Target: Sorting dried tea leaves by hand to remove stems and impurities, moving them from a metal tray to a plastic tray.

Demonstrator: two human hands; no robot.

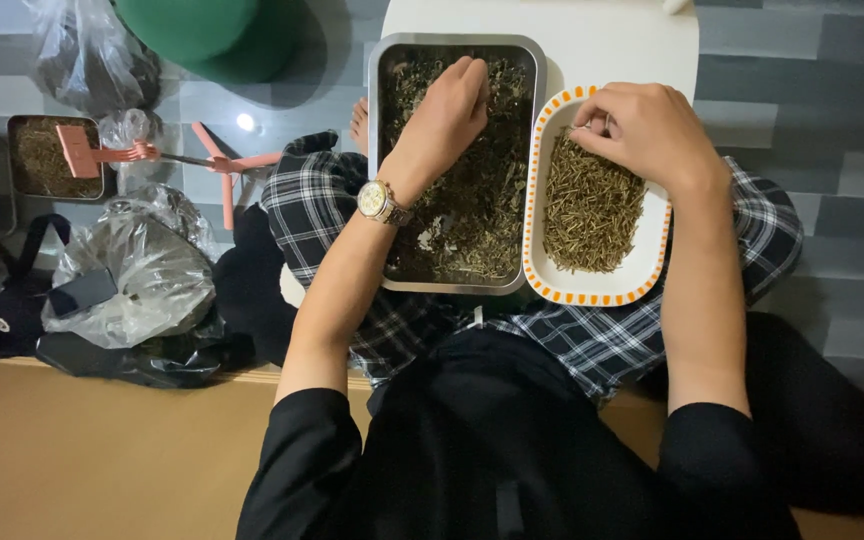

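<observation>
Floor: grey tiles in mixed shades (812, 60), with a tan surface (102, 460) along the near edge.
Lap: plaid trousers (592, 340) under both dishes; black sleeves reach to the elbows.
White table: a rounded white top (612, 40) at the far side, the two dishes overlapping its near edge.
Clear bags: crumpled plastic bags (142, 280) lie at the left, well apart from the dishes.
Green tub: a round green tub (222, 30) at the top left.
Steel tray: a rectangular metal tray (376, 170) filled with dark dried leaves and stems (482, 210).
Oval dish: a white dish with an orange-dashed rim (592, 296), touching the tray's right side, holding a heap of pale sorted stalks (592, 210).
Small tray: a brown-filled tray (47, 155) at the far left with a pink scoop (87, 152) on it.
Left hand: the left hand (447, 110) lies palm down in the steel tray, fingers curled into the leaves; what it grips cannot be told.
Right hand: the right hand (642, 125) hovers over the oval dish's far end, fingertips pinched together on a thin stalk.
Watch: a metal wristwatch (380, 202) on the left wrist.
</observation>
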